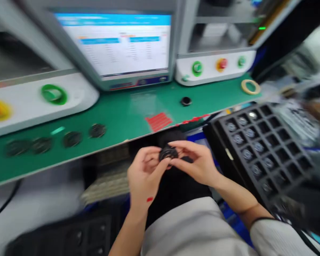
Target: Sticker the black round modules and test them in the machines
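A small round black part [168, 152] is pinched between both my hands, just in front of the bench edge and above my lap. My left hand [146, 167] grips it from the left, thumb at its lower side and fingers curled behind. From the right, my right hand [196, 161] holds it with thumb and fingertips. Motion blur hides the part's finer shape. A small red mark shows on my left wrist.
Several round black parts [72, 139] lie on the green bench [117, 117]; a black ring [186, 101], red strips [159, 122] and a tape roll [250, 86] lie further right. A compartment tray [266, 149] of small parts stands at right. Behind are a screen [122, 46] and button panels [216, 67].
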Demonstrator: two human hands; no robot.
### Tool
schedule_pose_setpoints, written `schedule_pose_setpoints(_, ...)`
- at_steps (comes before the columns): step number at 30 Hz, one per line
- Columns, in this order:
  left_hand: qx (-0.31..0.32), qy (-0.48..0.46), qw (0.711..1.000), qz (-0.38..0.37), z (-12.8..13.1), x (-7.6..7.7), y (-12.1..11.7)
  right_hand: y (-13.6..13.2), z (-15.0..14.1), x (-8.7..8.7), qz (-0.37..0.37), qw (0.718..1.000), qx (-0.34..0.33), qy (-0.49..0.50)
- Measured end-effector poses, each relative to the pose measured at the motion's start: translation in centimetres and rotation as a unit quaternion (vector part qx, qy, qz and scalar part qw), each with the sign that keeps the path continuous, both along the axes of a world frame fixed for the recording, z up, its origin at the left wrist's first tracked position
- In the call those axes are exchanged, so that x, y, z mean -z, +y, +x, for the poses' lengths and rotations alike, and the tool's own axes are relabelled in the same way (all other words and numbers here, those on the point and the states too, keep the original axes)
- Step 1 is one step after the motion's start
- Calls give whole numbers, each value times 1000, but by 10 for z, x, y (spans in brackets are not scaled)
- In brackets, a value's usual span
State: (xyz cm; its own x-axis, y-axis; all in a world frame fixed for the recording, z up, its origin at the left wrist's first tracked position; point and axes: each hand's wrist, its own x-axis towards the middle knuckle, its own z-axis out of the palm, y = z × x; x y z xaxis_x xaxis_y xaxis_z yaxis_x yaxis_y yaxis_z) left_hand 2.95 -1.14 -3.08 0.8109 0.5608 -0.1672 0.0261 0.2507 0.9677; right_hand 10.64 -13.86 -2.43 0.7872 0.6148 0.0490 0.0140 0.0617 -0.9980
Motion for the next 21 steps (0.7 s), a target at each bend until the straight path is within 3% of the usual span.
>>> schedule_pose_setpoints(3, 64, 7, 997, 47, 4, 13, -7, -19, 4, 6, -5, 998, -55, 37)
schedule_pose_setpoints(5, 128, 3, 989, 78, 10, 21, -12, -44, 12, 10, -29, 998, -29, 50)
schedule_pose_setpoints(7, 158, -2, 981, 110, 15, 27, -15, -83, 27, 12, -96, 989, 113, 31)
schedule_pose_setpoints(8, 156, 2, 980, 125, 17, 29, -14, -107, 39, 12, -138, 967, 212, 11)
schedule_pose_setpoints(9, 143, 11, 980, 135, 19, 32, -13, -133, 53, 13, -193, 920, 340, -26)
schedule_pose_setpoints(10, 129, 26, 981, 142, 21, 34, -11, -159, 71, 15, -213, 885, 411, -42)
schedule_pose_setpoints(12, 109, 52, 982, 142, 24, 36, -9, -209, 109, 21, -243, 836, 489, -52)
schedule_pose_setpoints(16, 118, 67, 984, 116, 28, 29, -14, -269, 166, 41, -335, 789, 514, -29)
schedule_pose_setpoints(21, 133, 89, 983, 95, 27, 31, -10, -281, 176, 48, -472, 750, 461, -56)
